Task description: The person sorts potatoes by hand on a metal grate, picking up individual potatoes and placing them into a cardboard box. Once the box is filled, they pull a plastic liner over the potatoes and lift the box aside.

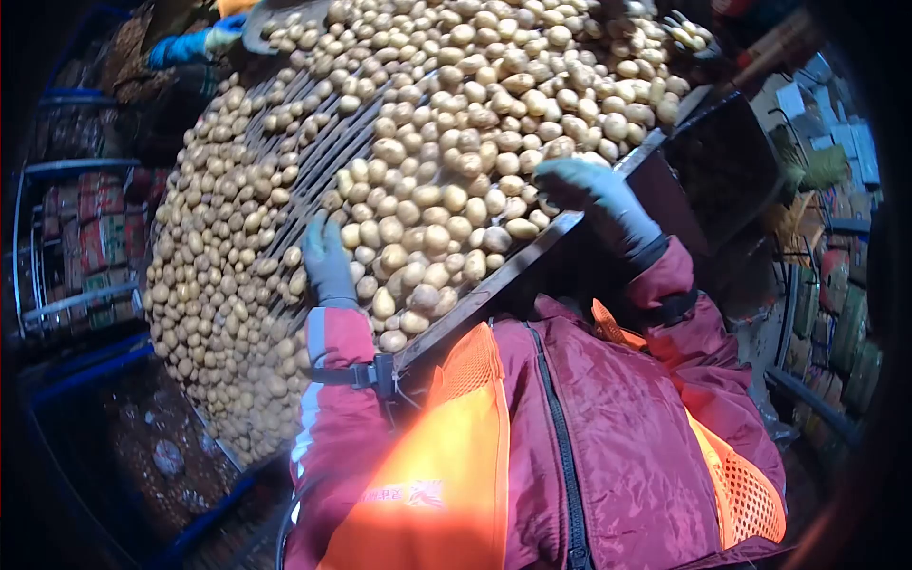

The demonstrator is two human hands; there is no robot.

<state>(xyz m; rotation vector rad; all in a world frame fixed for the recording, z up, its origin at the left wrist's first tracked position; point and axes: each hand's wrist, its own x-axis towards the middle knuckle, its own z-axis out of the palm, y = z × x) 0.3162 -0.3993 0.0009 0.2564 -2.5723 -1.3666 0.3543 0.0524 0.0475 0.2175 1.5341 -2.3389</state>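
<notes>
Many potatoes (437,204) cover a wide slatted table (328,157), whose bars show between them at the left middle. My left hand (328,261), in a grey-green glove, lies flat against the potatoes near the table's lower side, fingers stretched and pointing away from me. At the right, my right hand (584,190), gloved alike, is over the potatoes by the metal edge (541,242). Its fingers are bent towards the left, and their tips and anything beneath them are hard to make out.
A co-worker's blue-sleeved, gloved hand (223,36) is at the top left. Another gloved hand (686,36) is at the top right. A blue-rimmed bin (57,389) stands lower left. Stacked sacks (100,237) are at the left, more sacks (855,332) at the right.
</notes>
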